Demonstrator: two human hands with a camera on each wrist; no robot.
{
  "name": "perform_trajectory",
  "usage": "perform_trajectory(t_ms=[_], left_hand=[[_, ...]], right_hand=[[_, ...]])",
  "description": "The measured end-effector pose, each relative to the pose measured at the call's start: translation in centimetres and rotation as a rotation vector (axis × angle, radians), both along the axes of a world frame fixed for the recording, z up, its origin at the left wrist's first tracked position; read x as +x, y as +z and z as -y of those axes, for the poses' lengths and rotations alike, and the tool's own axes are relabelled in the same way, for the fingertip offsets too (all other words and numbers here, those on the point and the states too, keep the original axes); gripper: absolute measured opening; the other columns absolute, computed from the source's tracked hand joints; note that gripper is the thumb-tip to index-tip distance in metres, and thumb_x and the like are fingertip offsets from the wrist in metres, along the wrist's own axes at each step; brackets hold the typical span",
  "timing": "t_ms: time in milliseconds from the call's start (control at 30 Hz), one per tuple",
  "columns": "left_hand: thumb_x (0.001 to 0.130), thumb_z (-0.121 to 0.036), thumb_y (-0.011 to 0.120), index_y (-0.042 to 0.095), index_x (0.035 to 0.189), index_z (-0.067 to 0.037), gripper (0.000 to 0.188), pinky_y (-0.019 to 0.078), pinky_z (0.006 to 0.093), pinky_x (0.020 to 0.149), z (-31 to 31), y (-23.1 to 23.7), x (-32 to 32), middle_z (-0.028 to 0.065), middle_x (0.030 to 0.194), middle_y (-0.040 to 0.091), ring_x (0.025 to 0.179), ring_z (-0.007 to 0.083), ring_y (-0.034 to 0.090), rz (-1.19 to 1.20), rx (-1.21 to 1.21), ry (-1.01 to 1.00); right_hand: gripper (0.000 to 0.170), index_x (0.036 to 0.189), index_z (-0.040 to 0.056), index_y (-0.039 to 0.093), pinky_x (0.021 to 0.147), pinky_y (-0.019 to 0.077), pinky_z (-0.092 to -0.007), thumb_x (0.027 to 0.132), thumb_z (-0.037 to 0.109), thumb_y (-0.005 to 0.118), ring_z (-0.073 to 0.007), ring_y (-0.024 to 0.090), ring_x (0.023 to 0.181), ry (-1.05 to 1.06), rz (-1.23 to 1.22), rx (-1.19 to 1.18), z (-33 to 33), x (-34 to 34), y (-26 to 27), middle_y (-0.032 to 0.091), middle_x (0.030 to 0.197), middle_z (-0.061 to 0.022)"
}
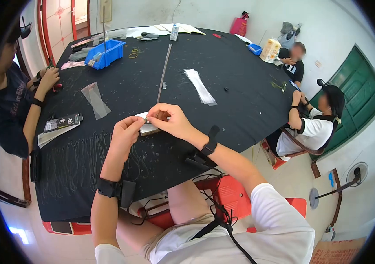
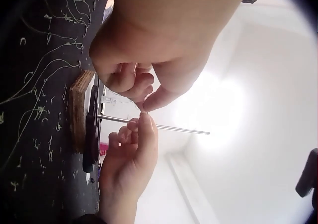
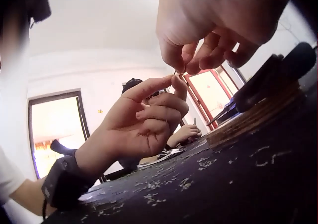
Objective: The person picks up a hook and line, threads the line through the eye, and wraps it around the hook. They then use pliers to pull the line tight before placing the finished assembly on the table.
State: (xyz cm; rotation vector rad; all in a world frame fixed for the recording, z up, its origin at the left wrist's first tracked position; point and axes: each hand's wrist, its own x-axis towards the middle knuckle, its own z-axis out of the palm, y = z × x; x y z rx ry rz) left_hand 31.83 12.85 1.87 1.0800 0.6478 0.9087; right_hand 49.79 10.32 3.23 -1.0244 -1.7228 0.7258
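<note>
My left hand (image 1: 126, 133) and right hand (image 1: 174, 121) meet fingertip to fingertip above a wooden block (image 2: 79, 109). Thumb and forefinger of each pinch a tiny, thread-like strand (image 3: 175, 74); its kind cannot be told, as the fingertips hide most of it. Beneath the hands, a black-handled tool (image 3: 268, 80) lies on the block, with white material (image 1: 148, 127) showing around it. From the block area a thin metal rod (image 1: 164, 72) rises. Many fine looped threads (image 1: 86, 158) are spread over the black cloth to the left of the hands.
On the black-covered table (image 1: 240, 119) lie clear plastic sleeves (image 1: 96, 101), a white strip bundle (image 1: 199, 86) and a black packet (image 1: 63, 122). A blue bin (image 1: 105, 53) stands at the far left. Other people sit along both sides. Thread scraps (image 3: 184, 184) litter the cloth.
</note>
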Motion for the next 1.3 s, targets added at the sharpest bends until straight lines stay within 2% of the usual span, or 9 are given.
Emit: perform_trajectory(t_ms=[133,200,267,400,600,833,1167,1233,1300], left_hand=[[0.086,-0.015,0.056,0.058,0.089,-0.001,0.015,0.0182,0.0153,0.039,0.0,0.0,-0.1,-0.0098,0.057,0.037,0.044,-0.0020,0.028,-0.041,0.033,-0.009],[0.085,-0.014,0.056,0.058,0.089,0.000,0.015,0.0179,0.0155,0.039,0.0,0.0,-0.1,-0.0102,0.056,0.037,0.043,-0.0021,0.027,-0.052,0.052,-0.003],[0.085,-0.015,0.057,0.058,0.089,0.000,0.015,0.0177,0.0156,0.039,-0.1,-0.2,0.0,-0.0102,0.056,0.037,0.043,-0.0021,0.027,-0.036,0.063,-0.002],[0.084,-0.016,0.057,0.058,0.091,0.001,0.018,0.0173,0.0161,0.039,0.0,0.0,-0.1,-0.0100,0.058,0.039,0.044,-0.0020,0.028,-0.070,0.082,0.020],[0.083,-0.018,0.059,0.060,0.091,0.000,0.020,0.0180,0.0167,0.039,-0.5,-0.9,-0.3,-0.0094,0.059,0.040,0.045,-0.0016,0.028,-0.046,0.118,0.009],[0.083,-0.018,0.059,0.059,0.092,0.000,0.020,0.0175,0.0158,0.039,-0.6,-0.7,-0.2,-0.0102,0.057,0.039,0.044,-0.0021,0.028,-0.072,0.100,0.034],[0.083,-0.016,0.059,0.059,0.094,0.001,0.020,0.0177,0.0149,0.039,-0.8,-0.8,-0.2,-0.0098,0.059,0.038,0.046,-0.0024,0.028,-0.070,0.078,0.014],[0.083,-0.016,0.059,0.059,0.094,0.001,0.020,0.0178,0.0148,0.039,-0.7,-0.8,-0.3,-0.0097,0.059,0.038,0.046,-0.0025,0.028,-0.077,0.066,0.021],[0.084,-0.016,0.059,0.059,0.094,0.000,0.020,0.0183,0.0145,0.040,-0.6,-0.6,-0.2,-0.0096,0.059,0.038,0.046,-0.0026,0.029,-0.073,0.060,0.027]], right_hand=[[0.018,0.099,0.0062,0.056,0.052,0.0347,-0.0155,0.082,0.008,0.059,0.0007,0.043,0.059,-0.094,0.003,-0.051,1.5,0.8,0.7,0.051,0.074,0.0054],[0.013,0.096,0.0060,0.057,0.053,0.0356,-0.0158,0.084,0.010,0.057,0.0007,0.044,0.061,-0.152,0.121,-0.059,1.8,3.2,0.7,0.053,0.076,0.0059],[0.012,0.089,0.0061,0.059,0.054,0.0396,-0.0204,0.081,0.015,0.059,-0.0036,0.048,0.059,-0.251,0.188,-0.075,2.3,5.6,0.9,0.054,0.068,0.0014],[0.019,0.082,0.0043,0.062,0.061,0.0453,-0.0317,0.075,0.022,0.059,-0.0211,0.057,0.067,-0.419,0.692,-0.019,3.5,10.2,2.1,0.059,0.074,-0.0096],[0.034,0.100,0.0037,0.059,0.083,0.0431,-0.0377,0.076,0.027,0.057,-0.0307,0.054,0.097,-0.329,1.018,-0.186,4.7,13.1,0.7,0.057,0.097,-0.0160],[0.034,0.102,0.0066,0.058,0.081,0.0436,-0.0411,0.076,0.029,0.056,-0.0329,0.055,0.094,-0.323,1.195,-0.200,5.0,13.1,1.5,0.056,0.099,-0.0177],[0.032,0.103,0.0051,0.058,0.080,0.0445,-0.0390,0.076,0.022,0.057,-0.0324,0.057,0.091,-0.340,1.257,-0.187,-1.3,15.3,2.6,0.057,0.097,-0.0188],[0.029,0.101,0.0049,0.058,0.077,0.0456,-0.0353,0.076,0.019,0.057,-0.0268,0.059,0.087,-0.222,0.953,-0.134,-1.4,13.5,3.5,0.060,0.091,-0.0159],[0.026,0.100,0.0045,0.058,0.076,0.0455,-0.0330,0.076,0.016,0.057,-0.0220,0.058,0.084,-0.195,0.899,-0.169,-1.1,11.4,3.8,0.060,0.093,-0.0132]])
